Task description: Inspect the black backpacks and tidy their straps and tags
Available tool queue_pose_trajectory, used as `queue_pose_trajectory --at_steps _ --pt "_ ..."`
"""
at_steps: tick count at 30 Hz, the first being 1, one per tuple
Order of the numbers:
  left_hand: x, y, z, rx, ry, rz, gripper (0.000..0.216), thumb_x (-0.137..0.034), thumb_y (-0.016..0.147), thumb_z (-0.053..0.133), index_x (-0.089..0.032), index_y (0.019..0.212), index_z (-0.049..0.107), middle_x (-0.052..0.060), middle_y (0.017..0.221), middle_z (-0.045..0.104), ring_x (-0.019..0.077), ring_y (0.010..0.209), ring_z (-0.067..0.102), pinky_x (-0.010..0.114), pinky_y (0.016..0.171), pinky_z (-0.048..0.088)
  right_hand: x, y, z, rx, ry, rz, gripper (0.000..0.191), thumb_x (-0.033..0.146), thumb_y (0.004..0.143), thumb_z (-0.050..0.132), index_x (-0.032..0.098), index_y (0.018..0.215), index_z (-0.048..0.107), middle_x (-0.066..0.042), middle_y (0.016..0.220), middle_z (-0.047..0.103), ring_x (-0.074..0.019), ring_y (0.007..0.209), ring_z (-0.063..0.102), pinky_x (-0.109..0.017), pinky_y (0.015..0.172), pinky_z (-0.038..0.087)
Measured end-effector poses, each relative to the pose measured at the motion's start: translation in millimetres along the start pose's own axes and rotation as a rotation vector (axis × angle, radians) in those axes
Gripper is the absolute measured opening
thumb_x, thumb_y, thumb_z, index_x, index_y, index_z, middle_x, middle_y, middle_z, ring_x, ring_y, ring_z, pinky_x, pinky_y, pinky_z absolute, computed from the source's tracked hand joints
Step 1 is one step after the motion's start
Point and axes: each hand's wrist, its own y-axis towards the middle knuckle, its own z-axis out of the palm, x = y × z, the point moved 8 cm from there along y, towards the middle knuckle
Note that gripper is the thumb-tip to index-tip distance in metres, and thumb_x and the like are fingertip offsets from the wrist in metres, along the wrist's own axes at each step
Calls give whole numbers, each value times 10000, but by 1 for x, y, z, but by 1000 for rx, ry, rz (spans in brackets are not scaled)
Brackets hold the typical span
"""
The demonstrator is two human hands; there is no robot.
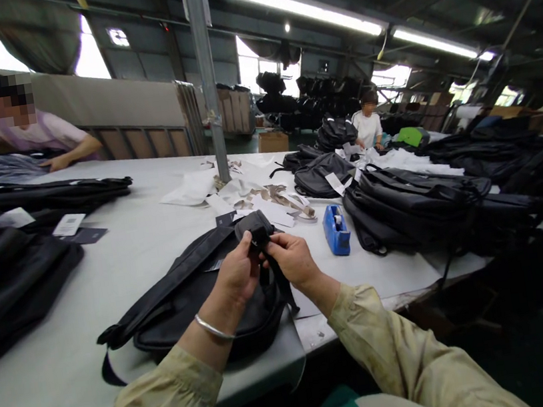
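Observation:
A black bag (184,303) lies flat on the grey table (131,250) right in front of me. Its black strap (255,229) is bunched up between my hands, just above the bag. My left hand (235,272), with a silver bangle on the wrist, is closed round the strap from the left. My right hand (291,254) pinches the same strap from the right, and a loose end hangs down below it.
A blue tape dispenser (336,229) stands right of my hands. Black bags are piled at the right (404,212) and left (8,274). Paper scraps (250,193) surround a steel post (206,71). Two other people work at the far left (35,139) and far back (368,126).

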Motion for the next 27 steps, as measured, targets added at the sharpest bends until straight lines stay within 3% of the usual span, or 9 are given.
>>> queue_pose_trajectory --at_steps 2,6,9,13,15,18,20,27 --pt "-5 2 -1 -19 -9 10 276 -255 981 509 -81 901 707 89 708 727 146 504 638 226 419 492 1 -2 4 48 15 14 324 442 704 763 170 875 718 -10 734 722 -123 560 632 -249 567 522" --pt "-24 3 3 -23 1 52 311 -279 998 473 -74 982 706 150 856 770 229 808 750 300 674 604 -18 -16 2 79 -24 109 330 421 685 775 156 875 725 -23 740 728 -121 555 630 -241 546 513" --pt "-29 2 11 3 26 38 329 -287 1002 447 -91 961 708 140 837 770 219 749 740 271 566 570 -14 -9 3 47 -43 77 301 433 706 761 151 798 710 -21 687 710 -115 519 614 -231 509 500" --pt "-30 3 23 62 66 -17 400 -360 999 428 -94 981 726 131 819 766 144 436 581 229 332 374 12 16 16 52 6 7 319 449 700 773 159 814 704 -14 687 714 -124 533 635 -259 563 545" --pt "-38 5 24 37 61 -13 420 -363 997 416 -84 997 730 135 808 763 153 452 596 241 358 412 14 19 21 93 13 35 352 463 687 786 158 848 713 -20 718 729 -139 567 658 -278 597 562" --pt "-56 8 26 1 39 19 403 -329 996 406 -81 992 724 136 802 759 220 676 718 300 533 559 7 10 19 141 -30 67 361 470 685 791 168 873 729 -25 779 751 -159 625 682 -288 621 566" --pt "-66 9 31 15 45 26 401 -329 997 404 -83 963 717 137 808 756 235 736 733 327 597 586 1 5 13 142 -89 61 311 453 701 776 175 835 735 -15 751 743 -158 625 671 -281 615 554" --pt "-89 10 44 8 33 64 375 -391 995 436 -98 1023 668 123 873 740 173 624 691 311 613 584 -24 17 -2 192 -307 8 155 281 693 739 171 801 758 25 690 705 -123 625 604 -244 636 486"
